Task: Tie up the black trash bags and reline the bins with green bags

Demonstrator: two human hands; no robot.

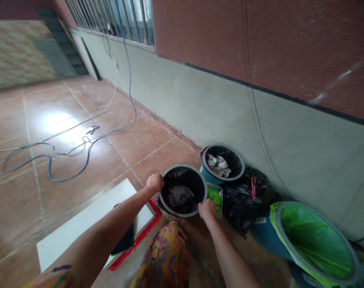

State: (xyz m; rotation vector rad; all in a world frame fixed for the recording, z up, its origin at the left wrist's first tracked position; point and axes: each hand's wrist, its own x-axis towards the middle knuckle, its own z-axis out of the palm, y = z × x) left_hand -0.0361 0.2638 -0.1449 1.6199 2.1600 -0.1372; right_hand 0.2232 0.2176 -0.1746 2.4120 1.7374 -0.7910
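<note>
Yellow cloth patterned with purple swirls covers a leg just below the fingers. Left hand and right hand are clenched at opposite sides of a round, grey-rimmed bin lined with black plastic, which sits between them; crumpled dark material lies inside. Beyond the right fingers stands a round blue bin with a black liner; to their right, a black plastic bag. Left of the left fingers lies a flat white rectangular panel.
</note>
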